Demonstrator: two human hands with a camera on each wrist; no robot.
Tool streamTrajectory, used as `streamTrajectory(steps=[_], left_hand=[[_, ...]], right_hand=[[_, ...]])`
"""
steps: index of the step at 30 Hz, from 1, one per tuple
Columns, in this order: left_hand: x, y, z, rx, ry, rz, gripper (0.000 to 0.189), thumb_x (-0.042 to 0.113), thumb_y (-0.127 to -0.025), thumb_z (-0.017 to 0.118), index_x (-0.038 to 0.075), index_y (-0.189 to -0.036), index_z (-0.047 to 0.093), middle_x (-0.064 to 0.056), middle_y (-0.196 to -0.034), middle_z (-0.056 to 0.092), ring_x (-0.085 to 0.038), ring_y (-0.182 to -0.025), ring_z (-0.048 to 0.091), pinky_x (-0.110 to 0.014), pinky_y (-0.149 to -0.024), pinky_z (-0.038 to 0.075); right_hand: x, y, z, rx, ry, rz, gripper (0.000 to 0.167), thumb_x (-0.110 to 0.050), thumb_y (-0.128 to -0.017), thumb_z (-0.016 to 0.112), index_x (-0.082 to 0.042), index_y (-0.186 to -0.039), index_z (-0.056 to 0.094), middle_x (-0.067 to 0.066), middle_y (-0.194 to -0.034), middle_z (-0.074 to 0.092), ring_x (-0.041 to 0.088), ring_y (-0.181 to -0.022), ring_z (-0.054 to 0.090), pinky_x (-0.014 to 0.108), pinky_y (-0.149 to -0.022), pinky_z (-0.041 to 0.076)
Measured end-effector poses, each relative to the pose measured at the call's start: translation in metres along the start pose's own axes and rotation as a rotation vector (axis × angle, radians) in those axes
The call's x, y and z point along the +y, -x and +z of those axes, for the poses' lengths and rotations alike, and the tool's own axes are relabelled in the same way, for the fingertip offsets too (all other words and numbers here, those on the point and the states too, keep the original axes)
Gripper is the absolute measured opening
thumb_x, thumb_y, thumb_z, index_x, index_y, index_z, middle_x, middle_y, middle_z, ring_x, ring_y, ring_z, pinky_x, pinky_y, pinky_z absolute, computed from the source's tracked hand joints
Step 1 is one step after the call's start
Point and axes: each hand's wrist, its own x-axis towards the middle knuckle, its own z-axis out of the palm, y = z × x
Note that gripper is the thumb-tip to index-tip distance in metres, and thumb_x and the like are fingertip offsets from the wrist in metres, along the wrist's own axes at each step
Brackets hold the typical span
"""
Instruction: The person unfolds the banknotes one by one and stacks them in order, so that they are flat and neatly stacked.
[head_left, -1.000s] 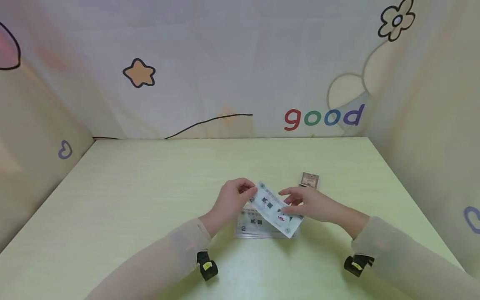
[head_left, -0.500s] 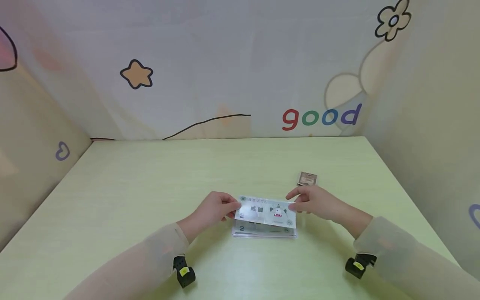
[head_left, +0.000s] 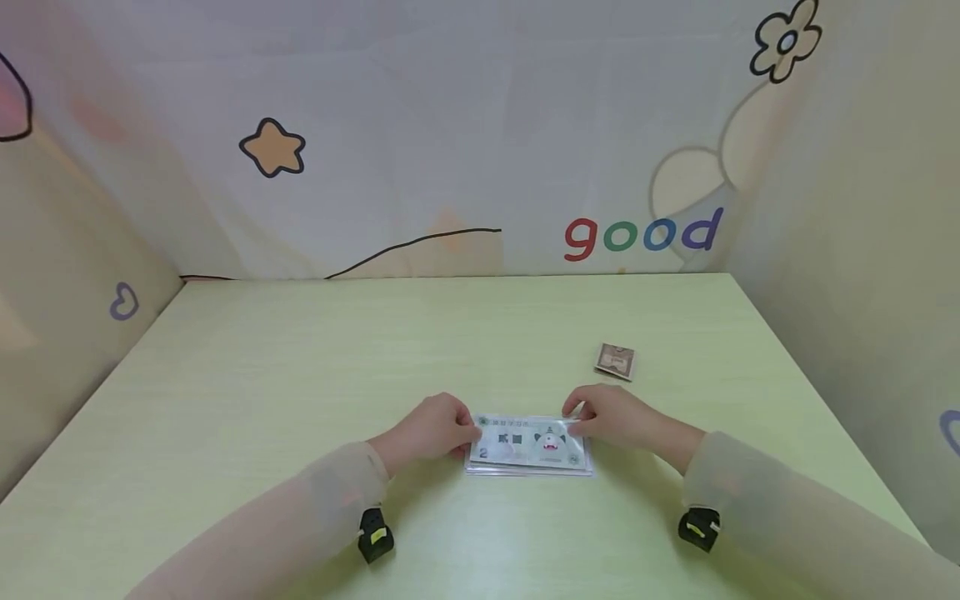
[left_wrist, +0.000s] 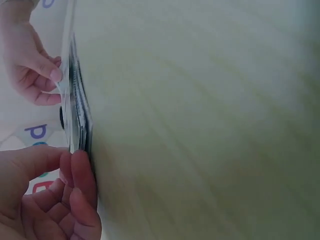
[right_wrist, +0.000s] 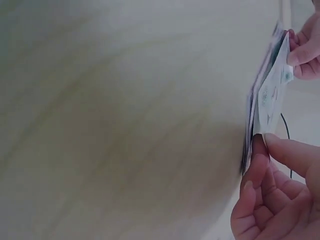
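Observation:
A pale green-white play banknote (head_left: pixel 529 441) with a 2 and a cartoon figure lies level over a stack of similar notes (head_left: pixel 525 472), which peeks out along the front edge. My left hand (head_left: pixel 433 429) pinches the note's left end between thumb and fingers. At the opposite end, my right hand (head_left: pixel 619 422) pinches the upper right part of the same note. Seen from the right wrist, the banknote (right_wrist: pixel 272 95) sits slightly apart from the stack's layered edges (right_wrist: pixel 248 130). The left wrist view shows the stacked edges (left_wrist: pixel 81 107) close by the left fingertips.
A small stack of brown notes (head_left: pixel 616 360) lies on the pale green table (head_left: pixel 315 358) behind my right hand. A fabric backdrop (head_left: pixel 420 125) with a star, a flower and the word good rises behind the table, with side walls left and right.
The banknote has gone from slanted above the stack to level and lowered onto it. Both hands came down with it, and the left hand shifted to the note's left end.

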Motion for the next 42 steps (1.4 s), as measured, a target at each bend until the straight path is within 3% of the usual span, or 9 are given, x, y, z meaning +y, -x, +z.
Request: streamTrajectory(steps=[8,14,19,23,27,32,36,39,42], left_hand=[[0.012,0.002,0.001,-0.007,-0.183,-0.038,0.02,0.011,-0.085,0.063,0.007,-0.066,0.057,0.0,-0.065,0.06,-0.009,-0.046,0.043,-0.019,-0.044,0.03],[0.024,0.005,0.004,0.05,-0.454,-0.014,0.019,0.018,-0.084,0.067,0.011,-0.073,0.054,0.003,-0.068,0.053,-0.012,-0.055,0.045,-0.024,-0.048,0.033],[0.033,0.005,0.01,0.133,-0.745,0.15,0.014,0.014,-0.085,0.066,0.012,-0.095,0.056,0.001,-0.079,0.053,-0.014,-0.068,0.047,-0.025,-0.051,0.042],[0.036,0.005,0.014,0.061,-0.954,0.349,0.027,0.01,-0.09,0.061,0.018,-0.115,0.058,-0.002,-0.101,0.055,-0.016,-0.081,0.049,-0.024,-0.06,0.047],[0.036,0.007,0.015,-0.023,-1.064,0.486,0.038,0.012,-0.091,0.059,0.03,-0.124,0.054,0.0,-0.107,0.053,-0.014,-0.079,0.05,-0.021,-0.062,0.045],[0.037,0.011,0.018,-0.038,-1.173,0.54,0.046,0.017,-0.091,0.061,0.038,-0.129,0.049,0.001,-0.101,0.052,-0.013,-0.067,0.045,-0.019,-0.052,0.038],[0.042,0.013,0.023,-0.031,-1.202,0.544,0.044,0.018,-0.091,0.06,0.037,-0.129,0.05,-0.001,-0.099,0.052,-0.013,-0.065,0.043,-0.02,-0.05,0.036],[0.044,0.015,0.024,-0.001,-1.223,0.55,0.042,0.016,-0.09,0.061,0.036,-0.125,0.052,-0.001,-0.097,0.053,-0.014,-0.064,0.044,-0.02,-0.049,0.036],[0.044,0.017,0.023,0.024,-1.235,0.564,0.04,0.014,-0.09,0.061,0.036,-0.122,0.052,-0.001,-0.095,0.053,-0.014,-0.063,0.044,-0.02,-0.048,0.037]], right_hand=[[-0.009,-0.002,0.007,-0.013,0.074,0.066,0.016,-0.01,-0.085,0.066,-0.008,-0.1,0.059,0.001,-0.078,0.057,0.016,-0.071,0.049,0.029,-0.066,0.041],[-0.015,0.0,0.008,-0.024,0.154,0.071,0.019,-0.01,-0.086,0.066,-0.009,-0.101,0.054,0.002,-0.076,0.056,0.017,-0.069,0.049,0.03,-0.065,0.04],[-0.02,-0.001,0.007,-0.013,0.255,0.07,0.02,-0.01,-0.085,0.067,-0.009,-0.101,0.054,0.002,-0.082,0.055,0.017,-0.071,0.049,0.031,-0.066,0.042],[-0.025,0.0,0.009,-0.005,0.338,0.061,0.014,-0.009,-0.084,0.068,-0.011,-0.093,0.057,0.001,-0.081,0.053,0.018,-0.072,0.048,0.032,-0.065,0.042],[-0.027,0.002,0.007,-0.021,0.33,0.053,0.009,-0.008,-0.084,0.067,-0.011,-0.088,0.06,-0.001,-0.08,0.056,0.017,-0.074,0.048,0.034,-0.068,0.044],[-0.017,0.0,0.003,-0.019,0.246,0.02,0.008,-0.011,-0.085,0.067,-0.013,-0.086,0.06,-0.003,-0.08,0.057,0.016,-0.075,0.049,0.033,-0.07,0.043],[0.001,-0.004,-0.014,0.047,0.169,0.03,0.005,-0.011,-0.087,0.064,-0.009,-0.09,0.062,0.0,-0.082,0.058,0.017,-0.076,0.051,0.034,-0.072,0.045],[0.015,-0.009,-0.034,0.126,0.146,0.09,0.021,-0.013,-0.087,0.064,-0.002,-0.105,0.061,0.01,-0.094,0.059,0.024,-0.085,0.053,0.041,-0.08,0.047],[0.032,-0.014,-0.051,0.159,0.174,0.141,0.046,-0.017,-0.085,0.068,0.004,-0.123,0.051,0.025,-0.116,0.051,0.038,-0.103,0.05,0.052,-0.092,0.04]])
